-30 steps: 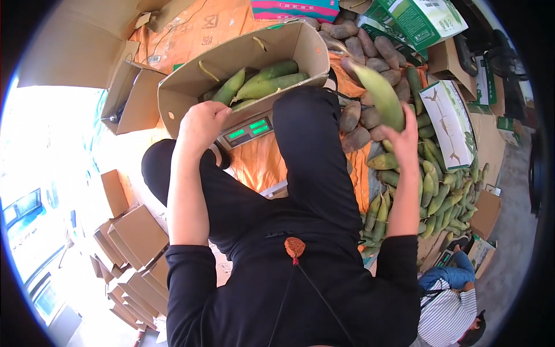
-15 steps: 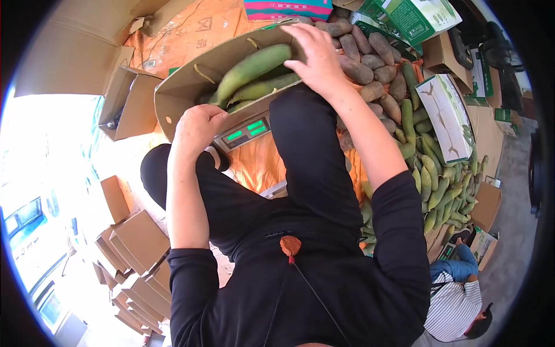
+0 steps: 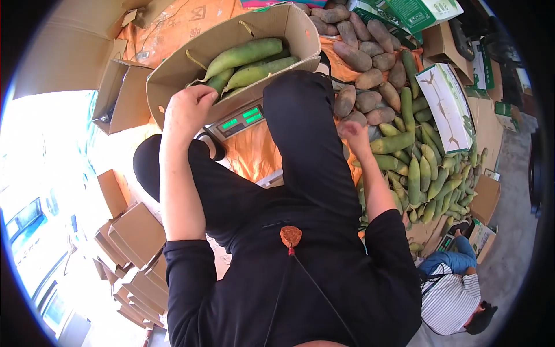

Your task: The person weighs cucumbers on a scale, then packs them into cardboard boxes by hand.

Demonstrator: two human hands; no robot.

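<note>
A long cardboard box (image 3: pixel 167 87) with string handles holds several long green radishes (image 3: pixel 245 58). It rests above a digital scale (image 3: pixel 236 122) with a lit green display. My left hand (image 3: pixel 188 110) is at the box's near left rim, its fingers bent over the edge and pressed together. Away from the box, my right hand (image 3: pixel 354 136) hangs beside my right knee, close to the pile of green radishes (image 3: pixel 430 173) and the reddish-brown roots. Motion blurs its fingers, and I see nothing held in it.
Reddish-brown roots (image 3: pixel 352 56) lie heaped beyond the box. A white carton (image 3: pixel 445 107) lies on the radish pile. Another open cardboard box (image 3: pixel 124 95) stands at the left, with stacked flat cartons (image 3: pixel 136 237) below. A person in a striped shirt (image 3: pixel 451 298) is at lower right.
My right hand has left the box's right end and moved down and back to the right, beside the radish pile. My left hand stays at the rim; more radishes inside show.
</note>
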